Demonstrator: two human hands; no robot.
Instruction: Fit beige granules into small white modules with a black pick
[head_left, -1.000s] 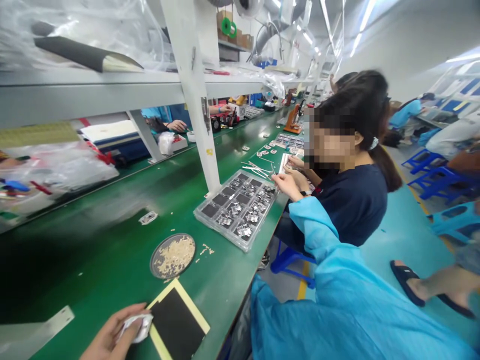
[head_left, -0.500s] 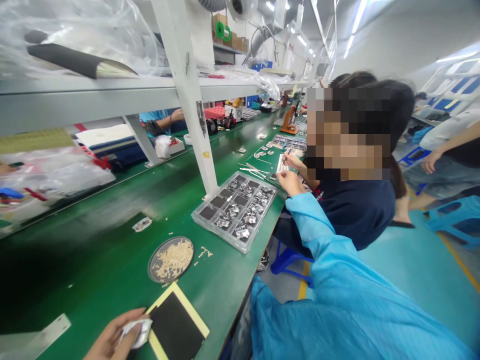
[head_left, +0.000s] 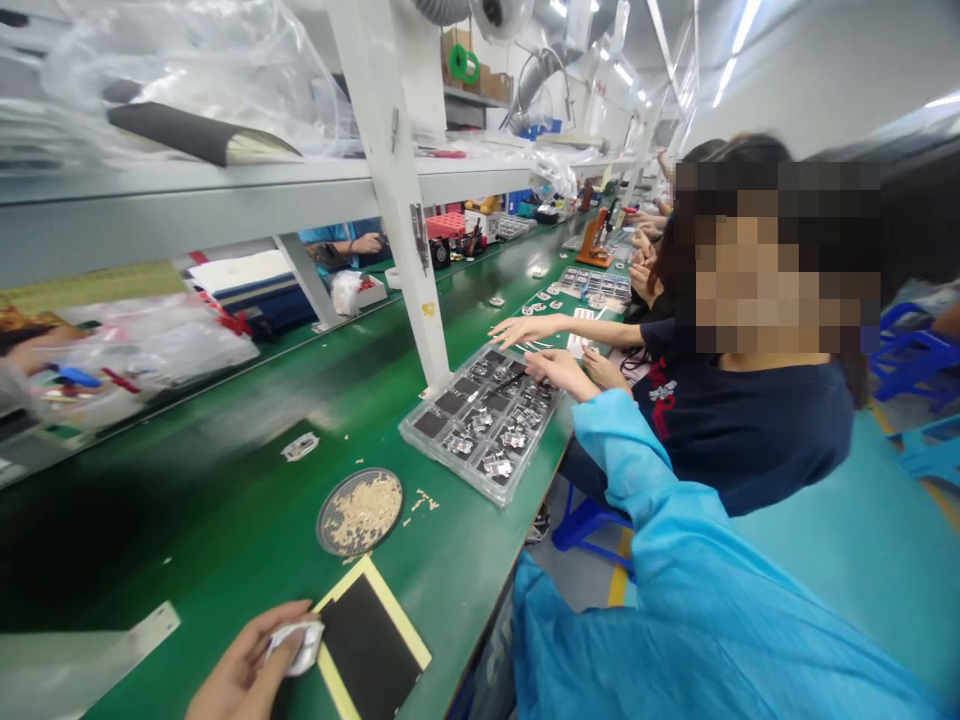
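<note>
2 hands work well apart: the left hand (head_left: 240, 665) pinches a crumpled silver foil packet (head_left: 300, 645) at near left, while the open right hand (head_left: 551, 370) sits just beside the far corner of a clear plastic tray (head_left: 442, 462).

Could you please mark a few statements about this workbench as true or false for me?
1. The left hand holds a small crumpled white piece. True.
2. A round mesh dish of small pale pieces sits on the green bench. True.
3. Every compartment of the clear tray is empty. False: metal parts lie in many compartments of the clear tray.
4. The black pad with the yellow border lies on the overhead shelf. False: the black pad lies on the bench beside the left hand.
5. The stools in the aisle are red. False: the stool under the bench edge is blue.
</note>
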